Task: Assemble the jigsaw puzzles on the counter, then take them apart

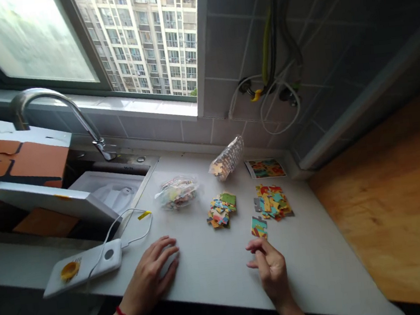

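My left hand (pixel 152 270) rests on the white counter (pixel 208 274) with its fingers apart and nothing in it. Near the front, my right hand (pixel 270 267) is raised with fingers partly curled and thumb and index apart, holding nothing. Just beyond its fingers lies a teal puzzle piece (pixel 259 226). Behind that piece is a heap of yellow, red and teal puzzle pieces (pixel 273 202). A smaller heap of puzzle pieces (pixel 222 210) lies between the hands, farther back. A clear bag of pieces (pixel 178 192) sits to the left, and a bubble-wrapped stack (pixel 228 158) lies behind.
A picture card (pixel 266 168) lies at the back right. On the left are a white power bank (pixel 86 266) with a cable, a sink (pixel 112 186) with a faucet (pixel 62 96), and an orange box (pixel 39 159). A wooden panel (pixel 395 187) borders the right side.
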Available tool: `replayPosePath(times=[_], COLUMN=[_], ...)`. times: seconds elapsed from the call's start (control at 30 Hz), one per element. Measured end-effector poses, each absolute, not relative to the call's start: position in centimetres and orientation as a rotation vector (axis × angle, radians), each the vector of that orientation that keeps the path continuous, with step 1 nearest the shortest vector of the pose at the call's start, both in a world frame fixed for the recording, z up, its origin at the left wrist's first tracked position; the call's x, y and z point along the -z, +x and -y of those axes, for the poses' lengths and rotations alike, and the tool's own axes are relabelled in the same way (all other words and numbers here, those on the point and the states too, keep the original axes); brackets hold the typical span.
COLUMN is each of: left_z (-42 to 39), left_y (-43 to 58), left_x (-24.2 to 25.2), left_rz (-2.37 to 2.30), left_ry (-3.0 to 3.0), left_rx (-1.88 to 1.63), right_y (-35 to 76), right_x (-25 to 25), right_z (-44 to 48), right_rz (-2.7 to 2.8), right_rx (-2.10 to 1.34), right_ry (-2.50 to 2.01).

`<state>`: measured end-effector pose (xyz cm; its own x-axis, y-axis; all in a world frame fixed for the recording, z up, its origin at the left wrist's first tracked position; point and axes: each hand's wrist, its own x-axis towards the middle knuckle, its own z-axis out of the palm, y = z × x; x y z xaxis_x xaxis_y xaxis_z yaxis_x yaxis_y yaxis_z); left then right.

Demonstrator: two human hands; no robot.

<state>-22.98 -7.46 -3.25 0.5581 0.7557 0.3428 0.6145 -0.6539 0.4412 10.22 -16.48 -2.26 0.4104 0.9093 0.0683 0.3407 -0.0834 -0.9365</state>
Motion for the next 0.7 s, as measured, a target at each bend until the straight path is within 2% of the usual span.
replayPosePath(times=[0.17,0.33,0.53,0.7], left_z=[7.6,8.3,3.6,-0.6], left_y=[-22.5,-19.2,-11.6,-5.6], left_x=[3.4,2.4,1.4,2.8], left_rz=[-1.101,-1.066,-1.147,-1.045], left_ry=[2.544,2.385,1.913,2.224], left_rx=[-0.760,-0.751,-0.610,-0.580], right_y=[11.2,15.7,21.3,22.1], right_x=[1.6,0.0,-1.2,0.3], right_z=[20.5,23.1,21.1,17.9], right_rz=[1.192,1.402,1.411,1.500], right_rx=[-0.520,-0.526,-0.500,-0.223], right_ry=[-1.642,-1.759,-1.887,-1.999])
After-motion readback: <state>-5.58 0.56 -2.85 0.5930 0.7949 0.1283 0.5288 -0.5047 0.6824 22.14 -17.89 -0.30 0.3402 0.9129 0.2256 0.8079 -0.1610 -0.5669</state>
